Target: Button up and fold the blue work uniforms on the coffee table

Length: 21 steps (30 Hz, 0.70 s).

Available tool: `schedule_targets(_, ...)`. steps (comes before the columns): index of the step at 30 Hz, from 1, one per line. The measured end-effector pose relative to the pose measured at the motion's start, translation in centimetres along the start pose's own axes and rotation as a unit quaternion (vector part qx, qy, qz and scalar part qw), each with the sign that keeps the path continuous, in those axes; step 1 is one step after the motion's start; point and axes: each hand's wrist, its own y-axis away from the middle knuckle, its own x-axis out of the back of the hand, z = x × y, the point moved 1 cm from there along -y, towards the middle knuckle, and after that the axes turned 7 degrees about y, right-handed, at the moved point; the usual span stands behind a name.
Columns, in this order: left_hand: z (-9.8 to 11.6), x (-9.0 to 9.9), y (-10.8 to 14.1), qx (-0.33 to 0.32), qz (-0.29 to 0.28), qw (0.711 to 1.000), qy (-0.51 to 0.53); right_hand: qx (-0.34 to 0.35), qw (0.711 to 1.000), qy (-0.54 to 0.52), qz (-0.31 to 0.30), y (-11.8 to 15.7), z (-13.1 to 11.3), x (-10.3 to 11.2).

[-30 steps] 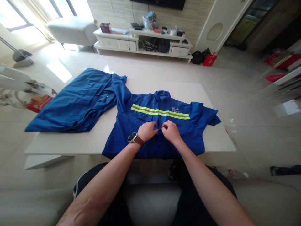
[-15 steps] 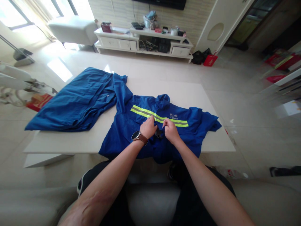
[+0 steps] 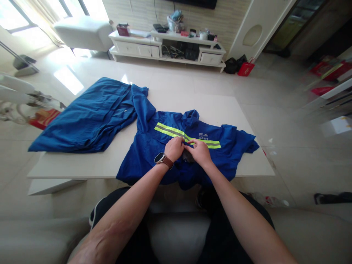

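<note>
A blue work jacket (image 3: 145,154) with a yellow and grey reflective stripe (image 3: 169,129) lies spread on the white table, collar away from me. My left hand (image 3: 174,148), with a watch (image 3: 159,158) on the wrist, pinches the jacket's front edge just below the stripe. Close against it, my right hand (image 3: 201,152) pinches the other front edge at the same height. The fingertips of both hands meet at the middle opening. Whatever small fastening lies between them is hidden. Grey lining shows under the hands.
Folded blue trousers or another blue garment (image 3: 88,117) lie on the left of the table (image 3: 220,108). A white TV cabinet (image 3: 134,48) stands beyond, with a red bag (image 3: 246,68) by it. On the floor at right lies a plastic bottle (image 3: 275,201).
My right hand has moved left and now touches the left hand at the jacket's front opening. The two front edges have come together there.
</note>
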Motion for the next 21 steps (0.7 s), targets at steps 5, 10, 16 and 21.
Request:
schedule_targets(5, 0.6, 0.5, 0.1, -0.011, 0.001, 1.0, 0.002, 0.028, 0.993, 0.115, 0.006, 0.1, 0.4, 0.2)
schedule_targets(10, 0.9, 1.0, 0.3, -0.011, 0.004, 1.0, -0.004, 0.026, 0.99, 0.135, 0.022, 0.3, 0.4, 0.1)
schedule_targets(16, 0.7, 1.0, 0.4, -0.045, 0.002, 0.999, 0.009, 0.056, 0.99, 0.119, 0.052, 0.0, 0.3, 0.0)
schedule_targets(21, 0.7, 1.0, 0.2, -0.08, -0.022, 0.996, 0.018, 0.036, 0.994, 0.101, 0.027, -0.3, 0.5, -0.2)
